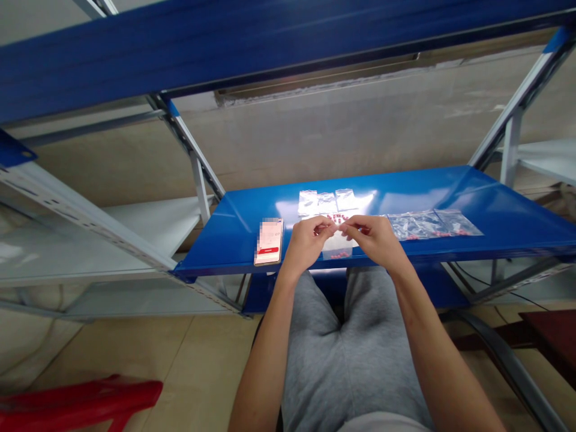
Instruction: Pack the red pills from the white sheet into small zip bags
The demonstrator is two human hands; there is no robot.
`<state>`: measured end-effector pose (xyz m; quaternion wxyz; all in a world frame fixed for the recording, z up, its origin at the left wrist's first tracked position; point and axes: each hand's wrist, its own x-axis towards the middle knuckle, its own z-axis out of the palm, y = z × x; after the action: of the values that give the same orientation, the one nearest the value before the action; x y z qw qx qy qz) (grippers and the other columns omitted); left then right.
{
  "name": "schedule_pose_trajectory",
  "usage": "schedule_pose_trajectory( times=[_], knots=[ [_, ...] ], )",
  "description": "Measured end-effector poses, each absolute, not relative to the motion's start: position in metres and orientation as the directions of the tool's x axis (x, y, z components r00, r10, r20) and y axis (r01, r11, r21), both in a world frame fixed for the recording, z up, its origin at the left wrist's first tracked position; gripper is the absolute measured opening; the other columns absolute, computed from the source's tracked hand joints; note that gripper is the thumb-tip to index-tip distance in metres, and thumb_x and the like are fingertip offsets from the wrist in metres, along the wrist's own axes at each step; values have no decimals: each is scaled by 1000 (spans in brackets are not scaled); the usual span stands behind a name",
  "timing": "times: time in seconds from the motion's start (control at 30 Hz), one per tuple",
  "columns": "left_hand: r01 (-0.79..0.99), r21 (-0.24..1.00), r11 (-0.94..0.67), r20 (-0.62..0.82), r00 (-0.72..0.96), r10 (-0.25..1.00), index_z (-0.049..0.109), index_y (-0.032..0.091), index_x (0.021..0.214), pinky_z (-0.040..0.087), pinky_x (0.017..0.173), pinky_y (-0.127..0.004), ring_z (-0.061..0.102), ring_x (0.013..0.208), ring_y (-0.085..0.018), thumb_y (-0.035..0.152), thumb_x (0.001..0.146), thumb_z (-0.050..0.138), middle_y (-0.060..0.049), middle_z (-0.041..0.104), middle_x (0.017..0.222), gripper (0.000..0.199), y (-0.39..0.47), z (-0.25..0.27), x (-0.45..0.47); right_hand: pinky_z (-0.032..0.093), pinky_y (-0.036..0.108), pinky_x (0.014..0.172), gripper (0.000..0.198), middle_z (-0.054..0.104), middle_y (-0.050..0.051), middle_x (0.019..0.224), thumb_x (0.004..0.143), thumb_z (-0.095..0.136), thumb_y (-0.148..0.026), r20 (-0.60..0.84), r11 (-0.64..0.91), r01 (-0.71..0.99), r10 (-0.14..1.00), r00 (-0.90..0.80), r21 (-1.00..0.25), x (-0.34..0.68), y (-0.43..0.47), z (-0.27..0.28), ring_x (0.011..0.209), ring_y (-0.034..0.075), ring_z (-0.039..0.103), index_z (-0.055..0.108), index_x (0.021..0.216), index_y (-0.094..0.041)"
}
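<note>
My left hand (308, 239) and my right hand (371, 238) meet over the front of a blue shelf, fingers pinched together. Between their fingertips is the top edge of a small clear zip bag (337, 253), with several small red pieces at its bottom. Just behind the fingers, more small red pieces (338, 217) lie on a white surface, partly hidden by my hands. Three flat clear zip bags (326, 203) lie farther back. To the right of my right hand, several filled zip bags (418, 225) overlap in a row, red pieces along their lower edges.
A phone (269, 241) with a lit screen lies left of my left hand on the blue shelf (234, 222). An upper blue beam (288, 42) crosses above, with metal uprights at both sides. A red plastic stool (85, 405) stands on the floor at lower left.
</note>
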<state>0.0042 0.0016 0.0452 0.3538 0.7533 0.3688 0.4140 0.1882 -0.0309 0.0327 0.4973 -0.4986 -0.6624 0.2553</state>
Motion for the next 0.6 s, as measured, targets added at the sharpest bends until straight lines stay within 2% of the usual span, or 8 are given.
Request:
schedule_pose_trajectory(
  times=[0.13,0.3,0.6],
  knots=[
    [202,889,-410,307,401,863,77,18,84,46,65,-27,64,71,-17,36,87,70,-4,75,78,19,1,45,3,48,31,63,26,76,6,74,90,65,-37,419,394,439,907,-43,-808,190,-34,37,68,20,67,75,75,-20],
    [322,853,-411,288,366,885,79,18,78,43,61,-27,64,67,-17,31,86,70,-3,75,72,17,-4,48,0,50,32,67,21,78,5,79,89,64,-33,348,379,401,925,-152,-834,195,-38,40,70,21,70,79,79,-21],
    [188,937,-296,175,481,859,82,19,89,57,75,-32,74,81,-23,28,80,77,-7,81,87,14,-5,38,10,39,29,60,15,75,1,66,83,69,-24,383,439,607,895,-230,-662,229,-37,61,59,17,63,82,76,-24]
  ],
)
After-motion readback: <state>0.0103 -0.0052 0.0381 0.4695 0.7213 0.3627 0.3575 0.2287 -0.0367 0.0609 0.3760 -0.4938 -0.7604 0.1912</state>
